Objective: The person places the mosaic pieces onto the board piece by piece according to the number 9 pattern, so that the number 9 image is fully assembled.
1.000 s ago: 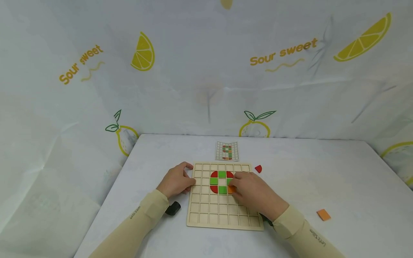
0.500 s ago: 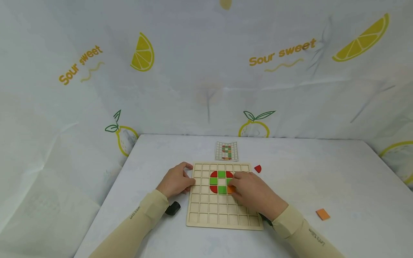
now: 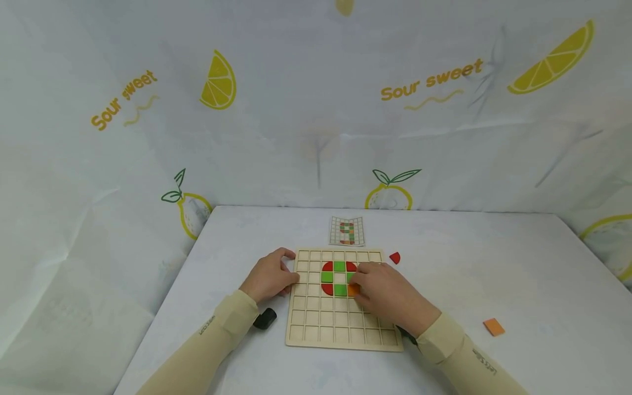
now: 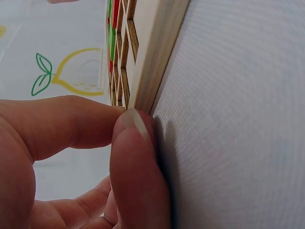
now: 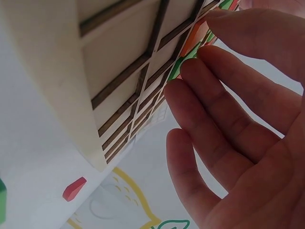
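Note:
My left hand (image 3: 269, 276) holds the left edge of a wooden grid board (image 3: 320, 318), thumb and a finger meeting at its rim in the left wrist view. Over the board's right half, my right hand (image 3: 390, 296) has its thumb and index finger at an orange square tile (image 3: 353, 290), which lies between them in the right wrist view. Red rounded tiles (image 3: 327, 289) and green square tiles (image 3: 340, 290) form a ring around one bare cell. Fingers partly cover the ring's right side.
Behind the board lies a pattern card (image 3: 346, 231) with a coloured figure. A loose red quarter-round tile (image 3: 395, 258) sits by the far right corner. Another orange square tile (image 3: 494, 327) lies farther right. Near the left wrist is a black object (image 3: 265, 319).

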Demonstrator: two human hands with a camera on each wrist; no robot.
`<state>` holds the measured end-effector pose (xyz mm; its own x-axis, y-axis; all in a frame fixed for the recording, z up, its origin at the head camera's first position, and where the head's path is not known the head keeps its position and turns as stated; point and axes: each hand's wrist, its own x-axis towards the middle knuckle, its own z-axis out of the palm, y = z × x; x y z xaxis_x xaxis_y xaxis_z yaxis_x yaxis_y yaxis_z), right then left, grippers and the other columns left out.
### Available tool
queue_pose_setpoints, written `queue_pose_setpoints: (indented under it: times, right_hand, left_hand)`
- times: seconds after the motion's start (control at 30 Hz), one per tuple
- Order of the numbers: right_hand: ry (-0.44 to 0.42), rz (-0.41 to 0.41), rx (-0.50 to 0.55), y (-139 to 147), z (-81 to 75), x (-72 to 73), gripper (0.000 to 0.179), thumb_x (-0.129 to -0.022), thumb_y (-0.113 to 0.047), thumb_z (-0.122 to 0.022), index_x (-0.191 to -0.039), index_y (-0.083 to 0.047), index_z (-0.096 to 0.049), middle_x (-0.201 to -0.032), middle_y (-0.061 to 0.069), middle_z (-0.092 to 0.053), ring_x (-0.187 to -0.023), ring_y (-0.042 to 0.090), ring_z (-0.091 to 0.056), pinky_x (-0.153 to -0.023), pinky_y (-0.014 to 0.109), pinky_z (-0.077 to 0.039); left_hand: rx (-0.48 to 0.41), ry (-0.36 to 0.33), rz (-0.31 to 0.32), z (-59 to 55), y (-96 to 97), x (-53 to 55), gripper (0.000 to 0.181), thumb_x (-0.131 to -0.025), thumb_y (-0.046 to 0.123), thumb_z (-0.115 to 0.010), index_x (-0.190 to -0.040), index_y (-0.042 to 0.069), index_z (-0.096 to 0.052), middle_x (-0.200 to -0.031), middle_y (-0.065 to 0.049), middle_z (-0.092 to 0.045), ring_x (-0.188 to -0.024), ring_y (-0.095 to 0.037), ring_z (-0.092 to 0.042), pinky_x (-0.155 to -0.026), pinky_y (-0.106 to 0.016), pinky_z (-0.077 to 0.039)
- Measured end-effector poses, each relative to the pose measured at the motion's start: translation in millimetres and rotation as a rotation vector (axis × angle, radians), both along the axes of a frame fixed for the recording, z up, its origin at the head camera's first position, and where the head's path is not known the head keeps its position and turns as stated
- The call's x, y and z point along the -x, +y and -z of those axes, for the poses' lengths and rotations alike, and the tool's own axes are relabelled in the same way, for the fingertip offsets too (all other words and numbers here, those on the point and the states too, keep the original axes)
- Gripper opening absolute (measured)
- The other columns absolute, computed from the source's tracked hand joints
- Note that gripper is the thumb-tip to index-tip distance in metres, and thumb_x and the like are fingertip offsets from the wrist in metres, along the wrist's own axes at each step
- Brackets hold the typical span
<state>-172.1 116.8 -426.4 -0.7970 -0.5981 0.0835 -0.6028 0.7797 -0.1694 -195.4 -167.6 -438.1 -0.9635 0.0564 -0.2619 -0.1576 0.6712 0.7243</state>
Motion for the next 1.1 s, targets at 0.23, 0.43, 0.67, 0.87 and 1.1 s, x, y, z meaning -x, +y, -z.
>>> queue_pose_setpoints:
  times: [0.23,0.43,0.67,0.87,1.1]
  right_hand:
    - [0.022,-0.005,0.009,2,1.1,0.9,0.014,-0.091,-0.018,-0.086,-0.104,-0.014,-0.083,-0.090,-0.008,-0.067,-0.083,0.010,-0.059,-0.092,0.039,-0.058]
    - [-0.019,0.028,0.021,12,-5.8,4.1,0.016,-0.092,-0.017,-0.083,-0.107,-0.013,-0.083,-0.097,-0.006,-0.071,-0.086,0.011,-0.063,-0.082,0.033,-0.059]
    - [-0.080,0.143,0.041,46,-13.1,1.4,0.019,-0.094,-0.018,-0.081,-0.112,-0.011,-0.082,-0.107,-0.001,-0.074,-0.097,0.019,-0.069,-0.091,0.042,-0.061]
    - [-0.110,0.206,-0.007,77,-9.5,-17.9,0.023,-0.092,-0.023,-0.085,-0.113,-0.013,-0.082,-0.106,-0.004,-0.072,-0.096,0.016,-0.068,-0.091,0.041,-0.062]
    - [-0.125,0.235,-0.003,106,-13.4,-52.2,0.023,-0.087,-0.022,-0.089,-0.109,-0.022,-0.083,-0.104,-0.013,-0.069,-0.093,0.007,-0.064,-0.086,0.036,-0.062]
  left_hand:
    - [-0.004,0.001,-0.002,-1.5,-0.3,-1.3,0.054,-0.091,0.017,-0.076,-0.143,0.010,-0.061,-0.085,-0.006,-0.070,-0.064,-0.017,-0.068,-0.061,-0.029,-0.056]
    - [0.002,-0.002,-0.003,-1.9,0.7,-1.2,0.054,-0.092,0.017,-0.076,-0.144,0.010,-0.060,-0.085,-0.006,-0.070,-0.065,-0.017,-0.068,-0.061,-0.028,-0.056]
    - [-0.004,-0.003,0.004,-1.6,1.1,-0.1,0.054,-0.092,0.017,-0.076,-0.144,0.010,-0.060,-0.087,-0.006,-0.070,-0.066,-0.017,-0.069,-0.062,-0.028,-0.056]
    - [0.013,-0.013,-0.015,-0.5,0.9,0.3,0.055,-0.092,0.017,-0.076,-0.144,0.011,-0.060,-0.087,-0.006,-0.070,-0.066,-0.017,-0.068,-0.062,-0.029,-0.056]
    - [0.028,-0.021,-0.007,-0.8,1.0,-0.2,0.056,-0.092,0.019,-0.077,-0.144,0.011,-0.060,-0.088,-0.006,-0.070,-0.067,-0.017,-0.068,-0.064,-0.029,-0.054]
